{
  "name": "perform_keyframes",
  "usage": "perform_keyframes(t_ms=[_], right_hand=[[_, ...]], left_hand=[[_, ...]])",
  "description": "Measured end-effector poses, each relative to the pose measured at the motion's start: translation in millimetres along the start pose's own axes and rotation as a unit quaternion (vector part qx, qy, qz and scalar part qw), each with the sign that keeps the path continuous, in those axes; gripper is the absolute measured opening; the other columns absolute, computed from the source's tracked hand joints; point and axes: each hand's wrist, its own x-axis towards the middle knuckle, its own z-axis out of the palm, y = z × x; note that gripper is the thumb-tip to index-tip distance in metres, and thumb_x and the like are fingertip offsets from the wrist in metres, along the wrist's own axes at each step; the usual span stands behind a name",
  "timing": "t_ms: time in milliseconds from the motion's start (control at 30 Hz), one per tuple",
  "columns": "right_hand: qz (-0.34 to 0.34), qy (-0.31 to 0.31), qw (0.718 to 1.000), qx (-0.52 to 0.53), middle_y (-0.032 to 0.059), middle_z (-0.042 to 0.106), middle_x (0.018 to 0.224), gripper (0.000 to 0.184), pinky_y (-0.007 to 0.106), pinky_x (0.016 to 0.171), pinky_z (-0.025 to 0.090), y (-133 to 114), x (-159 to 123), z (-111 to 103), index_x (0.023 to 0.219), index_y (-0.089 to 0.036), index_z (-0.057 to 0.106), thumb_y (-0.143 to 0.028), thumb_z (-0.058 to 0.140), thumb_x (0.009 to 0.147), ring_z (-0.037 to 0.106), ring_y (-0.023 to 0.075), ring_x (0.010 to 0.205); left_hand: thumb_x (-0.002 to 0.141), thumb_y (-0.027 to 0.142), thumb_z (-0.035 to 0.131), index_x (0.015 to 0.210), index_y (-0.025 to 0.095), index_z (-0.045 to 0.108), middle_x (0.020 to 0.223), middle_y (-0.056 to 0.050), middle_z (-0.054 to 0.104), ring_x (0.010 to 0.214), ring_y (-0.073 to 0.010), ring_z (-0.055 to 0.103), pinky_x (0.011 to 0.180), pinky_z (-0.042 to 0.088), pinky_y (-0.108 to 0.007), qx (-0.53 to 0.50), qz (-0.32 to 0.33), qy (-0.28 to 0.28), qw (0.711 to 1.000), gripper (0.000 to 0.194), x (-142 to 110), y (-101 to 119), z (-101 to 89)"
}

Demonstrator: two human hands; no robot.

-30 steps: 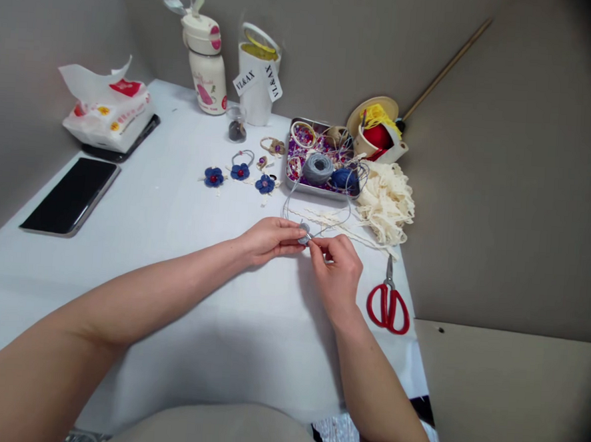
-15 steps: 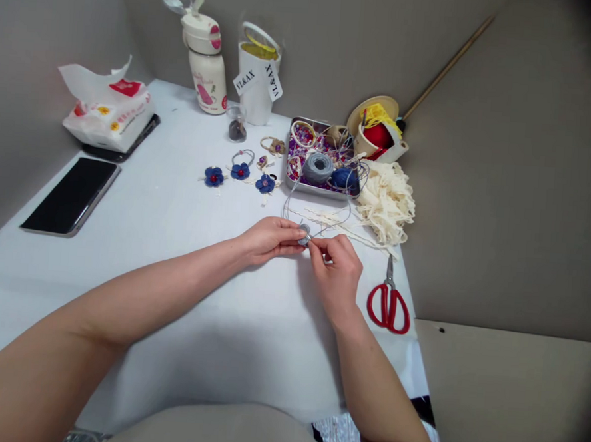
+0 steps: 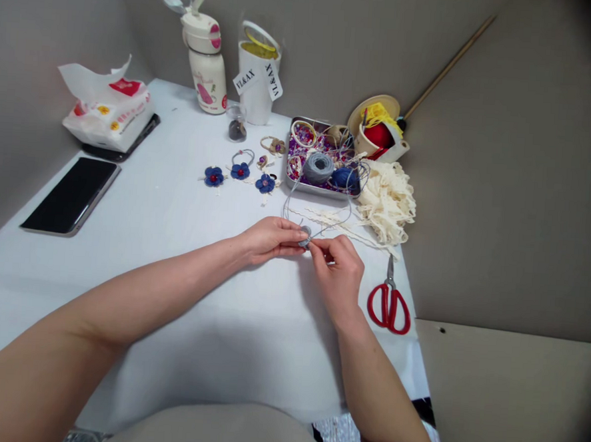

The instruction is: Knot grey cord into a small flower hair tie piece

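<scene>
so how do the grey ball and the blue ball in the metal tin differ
The grey ball of yarn is pale and shows wound strands with a dimple on top, while the blue ball is darker and looks smoother. The grey ball looks bigger and sits nearer the tin's middle, with the blue ball to its right. Both lie in the metal tin.

The camera rides on the person's head, looking forward and down across their forearms at a white-covered table [image 3: 151, 199]. It sits close, just above and behind the left hand [image 3: 269, 241] and right hand [image 3: 339, 277], which fall near the centre of the frame. The person's own front [image 3: 217, 433] shows at 6 o'clock, a grey partition [image 3: 507, 194] at 2 o'clock.
</scene>
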Motion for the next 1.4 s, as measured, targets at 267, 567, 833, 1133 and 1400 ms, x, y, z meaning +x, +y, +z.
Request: perform_keyframes(t_ms=[267,567,833,1133,1400], right_hand=[[0.011,-0.019,1.0,0.01,0.0001,0.057,0.072,0.009,0.028,0.061,0.044,-0.7,0.5,-3.9,0.08,-0.02,0.067,-0.02,0.06,0.085,0.054,0.014,0.067],[0.047,-0.06,0.995,0.063,0.0009,0.064,0.078,0.008,0.027,0.063,0.045,2.4,5.8,-13.1,0.084,-0.02,0.069,-0.02,0.061,0.083,0.054,0.013,0.066],[0.057,-0.052,0.995,0.056,-0.0009,0.06,0.071,0.01,0.026,0.06,0.043,0.8,3.3,-13.3,0.076,-0.02,0.067,-0.015,0.059,0.079,0.052,0.012,0.062],[0.065,-0.049,0.995,0.055,-0.0007,0.06,0.071,0.01,0.025,0.059,0.043,1.7,2.5,-13.0,0.077,-0.02,0.067,-0.016,0.059,0.079,0.052,0.0122,0.062],[0.087,-0.047,0.993,0.063,-0.0011,0.06,0.071,0.01,0.025,0.06,0.043,0.5,0.5,-10.8,0.076,-0.02,0.067,-0.017,0.058,0.079,0.052,0.0119,0.062]], left_hand=[[0.065,0.02,0.082,0.074,0.007,0.066,0.075,-0.006,0.068,0.073,-0.0118,0.066,0.082,0.053,-0.028,0.021,0.001,-0.01,1.0,0.022,0.0,-0.9,-0.1],[0.064,0.021,0.082,0.076,0.007,0.068,0.077,-0.007,0.069,0.075,-0.0133,0.066,0.08,0.053,-0.028,0.04,0.033,0.012,0.999,0.023,2.0,0.1,-2.2],[0.063,0.017,0.081,0.073,0.008,0.069,0.074,-0.006,0.069,0.071,-0.0115,0.065,0.078,0.054,-0.028,0.048,0.041,0.028,0.998,0.018,2.3,-1.4,-0.5],[0.062,0.018,0.082,0.073,0.007,0.068,0.074,-0.007,0.069,0.072,-0.0124,0.065,0.077,0.055,-0.027,0.045,0.034,0.024,0.998,0.02,0.4,1.3,0.4],[0.062,0.017,0.082,0.072,0.008,0.068,0.074,-0.007,0.069,0.072,-0.0126,0.066,0.077,0.055,-0.027,0.036,0.022,0.021,0.999,0.02,-0.4,-0.2,1.6]])
